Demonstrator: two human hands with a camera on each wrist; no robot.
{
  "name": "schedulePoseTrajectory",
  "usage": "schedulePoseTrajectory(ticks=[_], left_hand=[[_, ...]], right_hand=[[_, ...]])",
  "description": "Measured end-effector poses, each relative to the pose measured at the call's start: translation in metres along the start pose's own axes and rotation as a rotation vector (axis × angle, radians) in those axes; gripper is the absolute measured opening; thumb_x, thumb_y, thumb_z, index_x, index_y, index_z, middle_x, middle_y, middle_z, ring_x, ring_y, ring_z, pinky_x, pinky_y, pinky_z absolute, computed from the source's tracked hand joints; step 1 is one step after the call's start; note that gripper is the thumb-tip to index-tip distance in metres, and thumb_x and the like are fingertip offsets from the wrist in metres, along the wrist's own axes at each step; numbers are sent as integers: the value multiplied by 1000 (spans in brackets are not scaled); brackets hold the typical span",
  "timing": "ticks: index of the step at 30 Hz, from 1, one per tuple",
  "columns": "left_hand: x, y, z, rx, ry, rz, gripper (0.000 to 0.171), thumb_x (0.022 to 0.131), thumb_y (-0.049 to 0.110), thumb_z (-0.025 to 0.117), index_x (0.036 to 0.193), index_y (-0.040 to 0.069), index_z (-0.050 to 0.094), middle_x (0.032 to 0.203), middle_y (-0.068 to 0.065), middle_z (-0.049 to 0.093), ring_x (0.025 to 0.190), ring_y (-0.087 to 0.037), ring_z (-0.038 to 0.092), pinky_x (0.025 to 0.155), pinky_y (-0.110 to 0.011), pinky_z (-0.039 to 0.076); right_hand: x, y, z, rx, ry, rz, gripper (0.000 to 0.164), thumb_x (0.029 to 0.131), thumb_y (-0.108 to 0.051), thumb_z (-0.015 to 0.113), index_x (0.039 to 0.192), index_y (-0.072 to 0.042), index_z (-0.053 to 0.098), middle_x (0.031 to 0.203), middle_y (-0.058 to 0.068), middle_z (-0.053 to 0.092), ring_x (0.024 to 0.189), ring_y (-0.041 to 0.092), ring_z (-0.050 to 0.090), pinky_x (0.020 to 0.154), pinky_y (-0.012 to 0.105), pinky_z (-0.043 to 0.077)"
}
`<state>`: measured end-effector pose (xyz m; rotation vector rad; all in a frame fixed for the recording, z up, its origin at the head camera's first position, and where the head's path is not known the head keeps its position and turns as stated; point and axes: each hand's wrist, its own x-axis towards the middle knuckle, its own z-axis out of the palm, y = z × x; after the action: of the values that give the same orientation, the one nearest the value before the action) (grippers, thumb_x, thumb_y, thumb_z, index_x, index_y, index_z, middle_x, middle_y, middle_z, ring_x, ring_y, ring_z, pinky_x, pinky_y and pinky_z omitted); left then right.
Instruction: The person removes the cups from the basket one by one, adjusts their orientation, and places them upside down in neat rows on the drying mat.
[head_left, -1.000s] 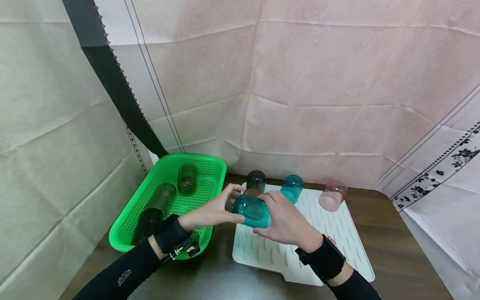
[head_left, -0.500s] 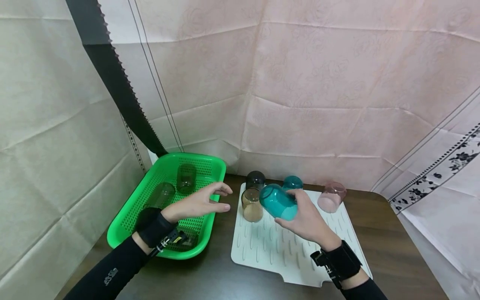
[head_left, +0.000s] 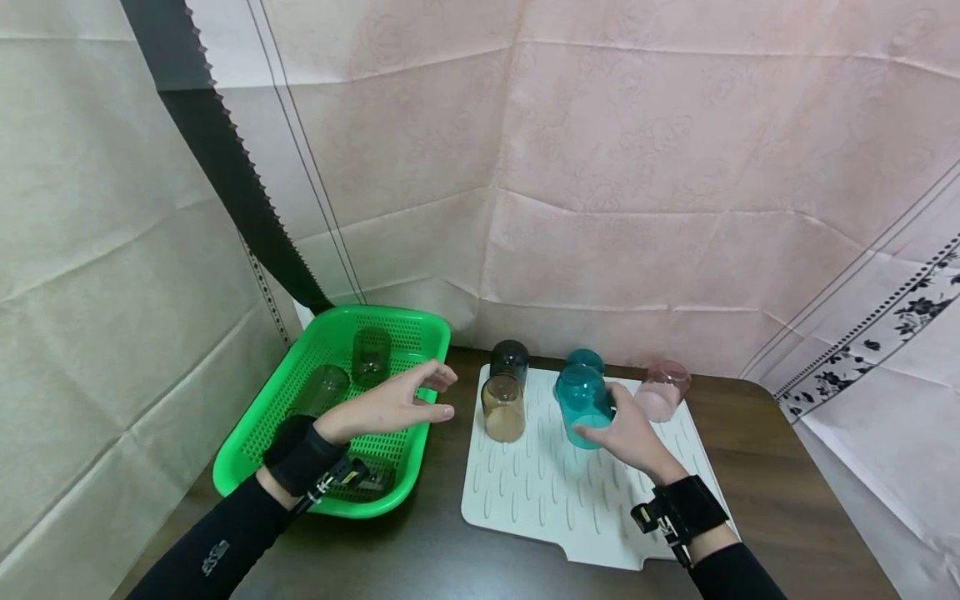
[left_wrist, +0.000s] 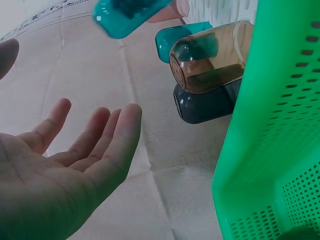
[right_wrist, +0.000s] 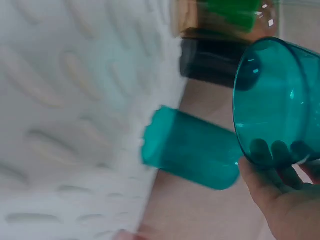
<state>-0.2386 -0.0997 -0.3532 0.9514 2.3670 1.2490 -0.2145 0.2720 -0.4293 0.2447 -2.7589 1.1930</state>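
Note:
My right hand (head_left: 628, 433) grips a translucent teal cup (head_left: 581, 396), its open mouth towards the white ridged drainer board (head_left: 525, 492). In the right wrist view this cup (right_wrist: 277, 100) hangs apart from the board, its fingers showing through the wall. Behind it, a second teal cup (right_wrist: 192, 147) stands upside down. An amber cup (head_left: 503, 408) and a black cup (head_left: 509, 358) stand at the board's left edge, a pink cup (head_left: 663, 390) at its far right. My left hand (head_left: 390, 404) holds nothing, fingers spread, over the right side of the green basket (head_left: 431, 329).
Several dark or smoky glasses lie in the basket, among them one at the back (head_left: 371, 357) and one by the left wrist (head_left: 322, 390). A cloth wall (head_left: 637, 167) rises behind the brown table (head_left: 780, 467).
My left hand let go of the teal cup and drew back left to the basket. My right hand carried the cup right, tipping it mouth down in front of the other teal cup.

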Motion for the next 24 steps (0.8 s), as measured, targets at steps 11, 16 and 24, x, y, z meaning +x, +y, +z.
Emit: schedulePoseTrajectory(ticks=[11,16,24], left_hand=[[-1,2,-2,28,5,-13,47,91,28,65,128,8,46,129,-8,48,121,-27,45,92,-40,44],[0,0,-2,52,1,-21,46,90,29,66,127,8,48,127,-7,50,119,-26,47,91,-39,45],[-2,-4,-1,81,-21,-31,41,92,33,63,123,8,51,123,-8,52,115,-28,50,88,-41,47]], right_hand=[[13,37,5,-11,-47,183,88,74,-33,81,135,6,31,134,27,42,122,41,41,95,61,35],[18,50,12,13,-48,218,91,71,-31,84,134,7,29,134,28,41,123,41,40,97,59,35],[22,60,27,87,-44,224,91,71,-24,84,134,7,26,132,27,39,123,42,39,99,59,32]])
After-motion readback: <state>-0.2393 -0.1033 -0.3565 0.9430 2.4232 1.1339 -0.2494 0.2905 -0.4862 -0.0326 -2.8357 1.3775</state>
